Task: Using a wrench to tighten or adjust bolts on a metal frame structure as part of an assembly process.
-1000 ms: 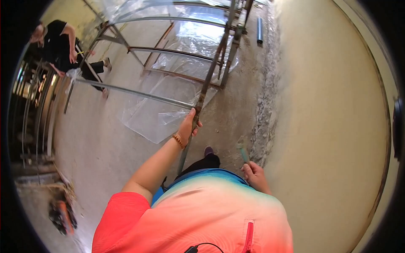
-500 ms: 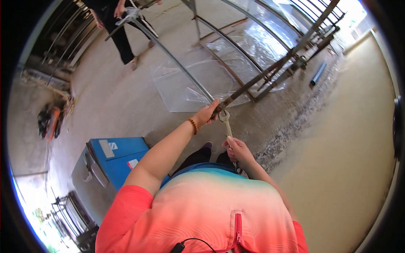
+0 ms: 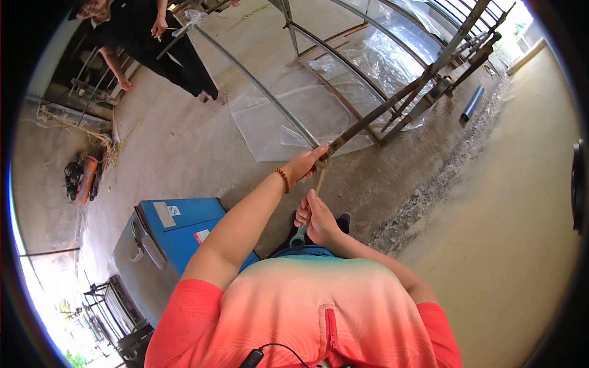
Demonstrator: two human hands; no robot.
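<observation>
The right hand [image 3: 320, 221] grips a slender greenish metal wrench [image 3: 301, 233] by its shaft, its long axis running forward from that hand to a rusty brown metal tube [image 3: 375, 116] just beside the left hand [image 3: 304, 165], which is closed around the tube's near end.

A pale tan wall [image 3: 491, 257] fills the right side; grey concrete floor [image 3: 165, 147] spreads left — a blue cabinet [image 3: 184, 230] stands on it, near left — and bright daylight [image 3: 525, 17] shows at far right.

The right hand [image 3: 317, 221] has brought the wrench [image 3: 320, 181] leftward, up to the rusty bar [image 3: 383, 109].
</observation>
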